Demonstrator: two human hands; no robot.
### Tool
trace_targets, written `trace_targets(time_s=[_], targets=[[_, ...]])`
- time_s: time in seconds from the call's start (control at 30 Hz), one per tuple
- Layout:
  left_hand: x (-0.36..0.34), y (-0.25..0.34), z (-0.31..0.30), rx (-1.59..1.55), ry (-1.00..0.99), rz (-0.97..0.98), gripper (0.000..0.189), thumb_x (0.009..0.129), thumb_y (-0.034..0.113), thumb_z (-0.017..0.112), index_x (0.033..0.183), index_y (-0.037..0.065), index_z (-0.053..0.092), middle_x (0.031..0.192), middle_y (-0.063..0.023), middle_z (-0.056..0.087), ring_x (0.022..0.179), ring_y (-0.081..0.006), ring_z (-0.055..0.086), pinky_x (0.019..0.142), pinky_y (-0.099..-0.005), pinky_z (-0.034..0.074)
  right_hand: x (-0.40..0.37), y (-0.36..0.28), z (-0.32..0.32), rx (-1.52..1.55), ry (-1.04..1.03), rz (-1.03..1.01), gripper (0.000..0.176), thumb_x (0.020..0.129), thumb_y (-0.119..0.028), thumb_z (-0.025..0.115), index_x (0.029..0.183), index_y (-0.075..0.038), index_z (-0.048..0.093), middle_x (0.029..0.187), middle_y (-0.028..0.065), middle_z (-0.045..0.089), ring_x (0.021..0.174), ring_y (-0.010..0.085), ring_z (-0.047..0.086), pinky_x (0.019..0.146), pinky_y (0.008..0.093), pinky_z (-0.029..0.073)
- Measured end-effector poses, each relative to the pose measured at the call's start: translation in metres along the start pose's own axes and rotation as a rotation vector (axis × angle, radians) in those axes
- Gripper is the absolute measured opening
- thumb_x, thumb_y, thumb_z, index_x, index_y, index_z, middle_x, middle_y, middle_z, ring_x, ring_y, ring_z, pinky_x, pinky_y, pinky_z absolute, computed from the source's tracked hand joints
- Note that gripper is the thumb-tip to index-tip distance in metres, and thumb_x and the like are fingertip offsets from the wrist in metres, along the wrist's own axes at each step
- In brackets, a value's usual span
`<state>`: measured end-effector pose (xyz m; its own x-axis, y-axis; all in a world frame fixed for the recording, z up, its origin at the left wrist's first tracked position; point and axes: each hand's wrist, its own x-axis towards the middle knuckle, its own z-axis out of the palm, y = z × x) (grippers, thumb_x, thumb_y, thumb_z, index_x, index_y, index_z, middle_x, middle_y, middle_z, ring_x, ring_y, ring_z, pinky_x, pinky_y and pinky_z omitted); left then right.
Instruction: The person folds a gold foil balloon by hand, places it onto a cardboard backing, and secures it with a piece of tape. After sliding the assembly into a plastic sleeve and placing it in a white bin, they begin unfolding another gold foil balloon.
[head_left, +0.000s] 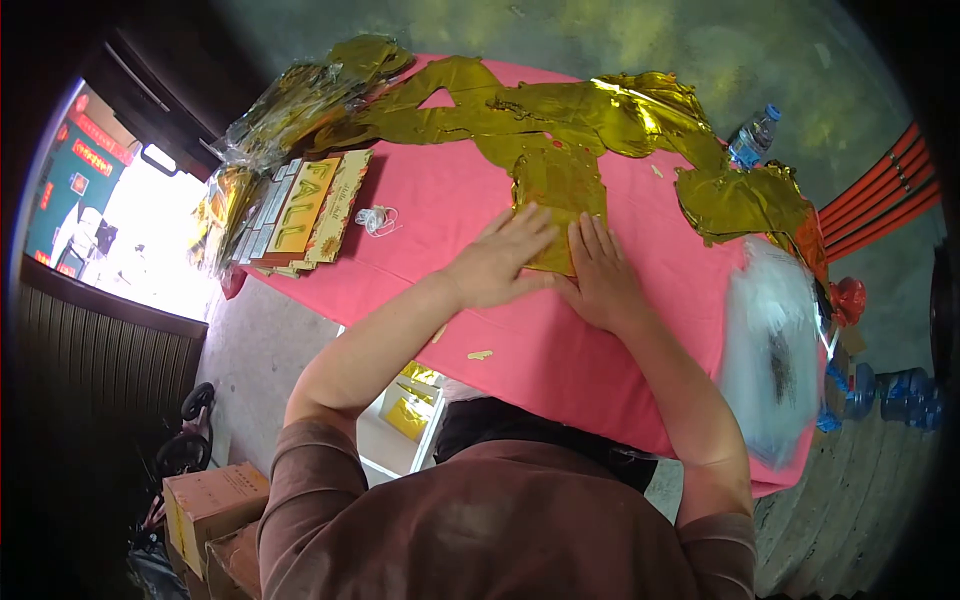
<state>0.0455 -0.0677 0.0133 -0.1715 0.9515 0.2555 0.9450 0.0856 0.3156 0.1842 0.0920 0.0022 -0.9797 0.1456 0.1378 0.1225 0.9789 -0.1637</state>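
Observation:
Both of my hands lie flat on a folded gold foil piece (pixel 562 185), which looks like an uninflated foil balloon, in the middle of the pink cloth. My left hand (pixel 507 258) covers its lower left edge with fingers stretched out. Opposite it, my right hand (pixel 606 278) presses on the lower right edge, fingers extended and the thumbs close together. Beyond the hands, more flat gold foil balloons (pixel 430 105) stretch across the far side, touching or overlapping the top of this piece. Another gold foil piece (pixel 745 205) rests to the right.
Printed cards reading FALL (pixel 305 210) are stacked at the left beside clear-wrapped gold packs (pixel 290 110). White string (pixel 376 220) lies near them. On the right are clear plastic bags (pixel 775 350) and a water bottle (pixel 755 135). Cardboard boxes (pixel 215 495) stand on the floor at lower left.

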Motion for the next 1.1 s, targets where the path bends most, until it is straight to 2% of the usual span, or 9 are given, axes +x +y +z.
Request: trace_targets(time_s=[0.07, 0.13, 0.23, 0.37, 0.67, 0.73, 0.87, 0.93, 1.1], targets=[[0.001, -0.016, -0.005, -0.059, 0.112, -0.035, 0.054, 0.09, 0.033, 0.052, 0.133, 0.003, 0.042, 0.14, -0.02, 0.04, 0.134, -0.0346, 0.032, 0.11, -0.0469, 0.026, 0.001, -0.001, -0.002, 0.022, 0.0, 0.004, 0.077, 0.091, -0.048, 0.046, 0.141, 0.007, 0.025, 0.148, 0.0267, 0.022, 0.139, 0.0375, 0.018, 0.114, 0.0455, 0.015], [0.003, -0.036, -0.018, -0.318, 0.171, -0.268, 0.039, 0.089, 0.017, 0.054, 0.124, 0.0, 0.051, 0.132, -0.0206, 0.048, 0.127, -0.0357, 0.041, 0.107, -0.0432, 0.032, -0.001, -0.002, -0.002, 0.043, -0.005, 0.01, 0.077, 0.09, -0.048, 0.047, 0.14, 0.007, 0.025, 0.147, 0.027, 0.022, 0.139, 0.0376, 0.018, 0.114, 0.0455, 0.015], [-0.001, -0.052, -0.01, -0.083, 0.203, -0.093, 0.033, 0.087, 0.012, 0.054, 0.118, -0.002, 0.055, 0.125, -0.0189, 0.054, 0.121, -0.0353, 0.046, 0.102, -0.0416, 0.037, 0.0, -0.001, -0.001, 0.045, 0.022, -0.011, 0.077, 0.089, -0.046, 0.048, 0.14, 0.007, 0.025, 0.147, 0.0273, 0.023, 0.139, 0.0376, 0.019, 0.114, 0.0459, 0.016], [0.006, -0.057, -0.007, 0.001, 0.169, -0.026, 0.035, 0.088, 0.015, 0.054, 0.119, 0.001, 0.055, 0.127, -0.0186, 0.053, 0.122, -0.0348, 0.045, 0.102, -0.0424, 0.037, -0.001, -0.001, -0.002, 0.054, 0.031, -0.013, 0.077, 0.089, -0.046, 0.049, 0.14, 0.007, 0.025, 0.146, 0.0274, 0.024, 0.139, 0.0377, 0.02, 0.113, 0.0467, 0.017], [0.022, -0.072, -0.003, 0.242, 0.165, -0.17, 0.037, 0.086, 0.027, 0.053, 0.118, 0.008, 0.056, 0.126, -0.0156, 0.054, 0.121, -0.0322, 0.046, 0.1, -0.0446, 0.036, 0.0, 0.0, 0.002, 0.034, 0.036, -0.022, 0.076, 0.089, -0.045, 0.05, 0.139, 0.007, 0.026, 0.146, 0.0269, 0.025, 0.138, 0.0371, 0.02, 0.113, 0.0473, 0.017], [0.024, -0.074, 0.002, 0.083, 0.339, -0.18, 0.03, 0.085, 0.017, 0.056, 0.113, 0.007, 0.061, 0.117, -0.0168, 0.059, 0.114, -0.0337, 0.052, 0.097, -0.0406, 0.041, 0.0, 0.0, 0.001, 0.031, 0.045, -0.022, 0.076, 0.089, -0.045, 0.05, 0.14, 0.007, 0.026, 0.146, 0.0268, 0.025, 0.138, 0.037, 0.021, 0.113, 0.0473, 0.017], [0.022, -0.05, -0.017, -0.145, 0.351, -0.264, 0.02, 0.085, 0.014, 0.057, 0.1, 0.002, 0.064, 0.101, -0.0161, 0.063, 0.096, -0.0323, 0.058, 0.086, -0.0381, 0.046, -0.002, 0.001, 0.004, 0.029, 0.035, -0.009, 0.076, 0.089, -0.046, 0.049, 0.14, 0.006, 0.026, 0.146, 0.0264, 0.024, 0.139, 0.0365, 0.02, 0.113, 0.047, 0.016], [0.014, -0.026, -0.027, -0.254, 0.272, -0.386, 0.015, 0.082, 0.016, 0.058, 0.081, 0.001, 0.062, 0.081, -0.0163, 0.061, 0.08, -0.0351, 0.058, 0.073, -0.0409, 0.047, -0.001, 0.001, 0.005, 0.021, 0.043, -0.009, 0.076, 0.09, -0.046, 0.048, 0.14, 0.006, 0.026, 0.147, 0.0263, 0.024, 0.139, 0.0363, 0.02, 0.113, 0.0469, 0.015], [-0.01, -0.003, -0.019, -0.309, 0.192, -0.453, 0.018, 0.082, 0.018, 0.062, 0.079, 0.0, 0.062, 0.079, -0.0144, 0.059, 0.076, -0.0303, 0.058, 0.07, -0.0385, 0.047, -0.001, 0.0, 0.003, 0.018, 0.013, -0.002, 0.076, 0.09, -0.048, 0.046, 0.141, 0.005, 0.025, 0.148, 0.0251, 0.022, 0.14, 0.0358, 0.018, 0.114, 0.0465, 0.014]])
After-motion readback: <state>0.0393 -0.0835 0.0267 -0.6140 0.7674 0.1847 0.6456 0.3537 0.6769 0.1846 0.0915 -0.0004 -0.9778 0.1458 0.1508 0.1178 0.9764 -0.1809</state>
